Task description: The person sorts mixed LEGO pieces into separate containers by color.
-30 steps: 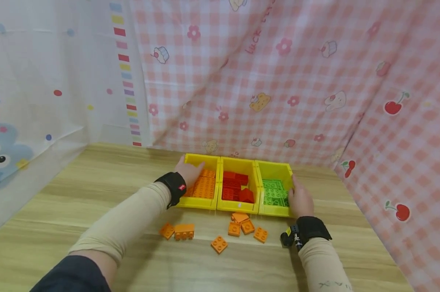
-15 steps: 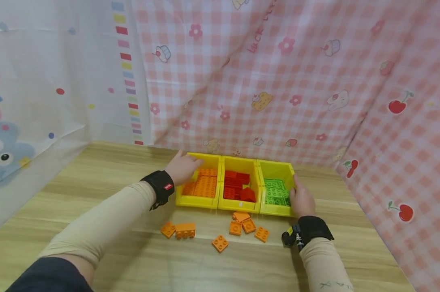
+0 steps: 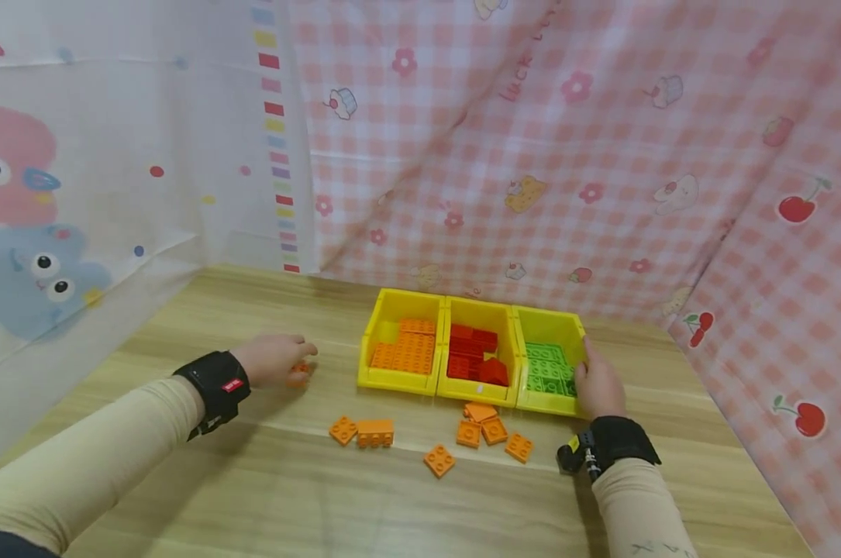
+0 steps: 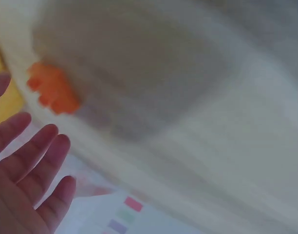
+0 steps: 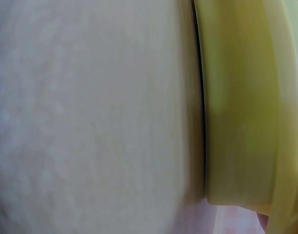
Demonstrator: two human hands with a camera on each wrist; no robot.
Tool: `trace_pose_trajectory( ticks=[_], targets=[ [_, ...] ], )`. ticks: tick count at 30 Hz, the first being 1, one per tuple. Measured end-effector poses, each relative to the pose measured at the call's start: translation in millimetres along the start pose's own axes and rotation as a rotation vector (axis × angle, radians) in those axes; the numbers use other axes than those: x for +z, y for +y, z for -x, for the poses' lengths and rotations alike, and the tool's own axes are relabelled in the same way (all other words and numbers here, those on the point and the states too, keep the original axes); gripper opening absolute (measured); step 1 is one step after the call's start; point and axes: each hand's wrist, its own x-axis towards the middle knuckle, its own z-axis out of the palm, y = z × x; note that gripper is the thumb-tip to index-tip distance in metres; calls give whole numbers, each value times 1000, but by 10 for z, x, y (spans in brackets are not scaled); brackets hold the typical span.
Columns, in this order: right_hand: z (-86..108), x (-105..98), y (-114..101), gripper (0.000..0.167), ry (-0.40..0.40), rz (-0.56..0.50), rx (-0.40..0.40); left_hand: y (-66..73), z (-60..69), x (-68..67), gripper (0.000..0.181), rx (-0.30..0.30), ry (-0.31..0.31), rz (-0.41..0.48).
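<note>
My left hand hovers over the table left of the bins, its fingers loosely extended. Just under its fingertips lies an orange toy brick, partly covered in the head view. The left wrist view shows that orange brick apart from the spread fingers. My right hand grips the right wall of the yellow bin with green bricks, thumb on the inner side. That bin's outer wall fills the right part of the right wrist view.
Joined to the green bricks' bin are a yellow bin with red bricks and another with orange bricks. Several loose orange bricks lie in front. A checked curtain hangs behind the table.
My left hand has left the orange bricks' bin and moved left and toward me, to a loose orange brick. My right hand still grips the bin wall. The head view has turned slightly left.
</note>
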Motion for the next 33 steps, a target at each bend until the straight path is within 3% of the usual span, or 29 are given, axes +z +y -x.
trace_pose_trajectory(
  ticks=[3,7,12,18,21,23,28,30,33],
  targets=[
    [13,-16,17,53,-9,0,21,3,54,69,28,-4,-47,45],
    [6,-7,38,52,-10,3,34,50,58,114,20,10,-15,52],
    [-13,-1,54,53,-22,-3,51,296,-18,71,28,59,3,22],
    [-21,-22,33,53,-22,-16,64,537,-125,72,25,113,-28,105],
    [-18,-13,19,53,-21,-25,63,615,-153,-32,21,112,-11,135],
    [-18,-9,6,53,-19,-27,55,667,-186,-166,21,127,42,153],
    [-25,-15,-26,53,-18,-21,43,778,-456,-488,25,147,185,120],
    [-19,-14,-27,53,-13,-22,44,788,-649,-511,22,131,214,64],
    [0,12,-22,52,4,-24,32,773,-938,-437,17,77,224,-41]
  ],
)
